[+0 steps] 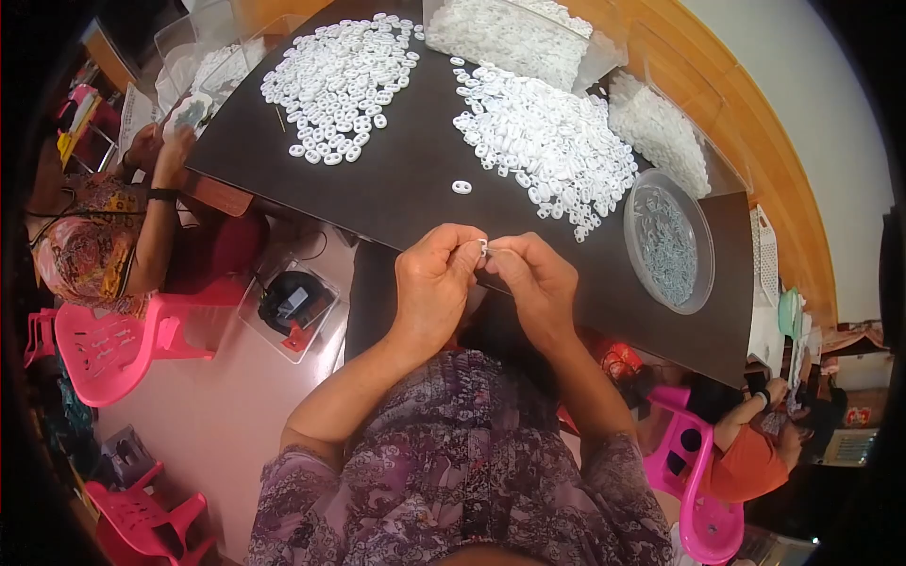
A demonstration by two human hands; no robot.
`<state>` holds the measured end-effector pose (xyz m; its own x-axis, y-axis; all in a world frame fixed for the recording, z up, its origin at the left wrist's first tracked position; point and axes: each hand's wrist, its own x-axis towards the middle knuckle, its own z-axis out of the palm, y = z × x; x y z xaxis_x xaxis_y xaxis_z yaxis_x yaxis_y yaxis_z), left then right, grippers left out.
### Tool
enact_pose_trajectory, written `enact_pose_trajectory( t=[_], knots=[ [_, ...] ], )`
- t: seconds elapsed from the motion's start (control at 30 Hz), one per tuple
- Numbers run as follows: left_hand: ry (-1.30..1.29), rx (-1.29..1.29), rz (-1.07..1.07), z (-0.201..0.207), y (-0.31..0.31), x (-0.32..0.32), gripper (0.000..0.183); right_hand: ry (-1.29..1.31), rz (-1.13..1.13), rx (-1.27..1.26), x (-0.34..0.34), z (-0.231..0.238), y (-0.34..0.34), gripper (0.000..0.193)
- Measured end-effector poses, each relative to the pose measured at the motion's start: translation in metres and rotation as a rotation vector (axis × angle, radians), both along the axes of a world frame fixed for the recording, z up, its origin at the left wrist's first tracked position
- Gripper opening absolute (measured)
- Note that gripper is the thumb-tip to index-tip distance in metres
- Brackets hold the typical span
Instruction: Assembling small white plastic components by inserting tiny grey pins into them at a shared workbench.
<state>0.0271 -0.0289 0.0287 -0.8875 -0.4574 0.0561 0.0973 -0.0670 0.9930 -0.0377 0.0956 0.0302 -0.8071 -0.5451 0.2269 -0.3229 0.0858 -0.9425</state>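
My left hand (pixel 436 278) is closed in a pinch on a small white oval piece (pixel 483 247) just over the dark table's near edge. Fingertips cover most of that piece. My right hand (pixel 536 278) is also closed, its thumb and forefinger meeting at the piece's right side; whatever they grip is too small to make out. Beyond my hands a single white two-holed oval piece (pixel 461 187) lies on the table. A heap of similar pieces (pixel 547 132) spreads farther back, and a round clear dish (pixel 634 247) of tiny grey metallic parts stands at the right.
Another pile of white pieces (pixel 344 75) lies at the back left of the table (pixel 406 179). Clear bins of white parts (pixel 510 38) line the back. One person (pixel 104 226) works at the left, another (pixel 755 453) at the lower right. Pink chairs (pixel 109 349) stand around.
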Motion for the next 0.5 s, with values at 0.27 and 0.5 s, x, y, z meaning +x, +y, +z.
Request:
enact_pose_trajectory(
  t=[0.27,0.5],
  knots=[
    [0.008,-0.009,-0.015,0.001,0.0,-0.001,0.012,-0.103,-0.077,-0.043,0.003,0.002,-0.004,0.007],
    [0.036,-0.04,0.032,-0.004,0.011,-0.008,0.011,-0.054,-0.122,-0.028,-0.001,-0.007,-0.007,0.006]
  ],
)
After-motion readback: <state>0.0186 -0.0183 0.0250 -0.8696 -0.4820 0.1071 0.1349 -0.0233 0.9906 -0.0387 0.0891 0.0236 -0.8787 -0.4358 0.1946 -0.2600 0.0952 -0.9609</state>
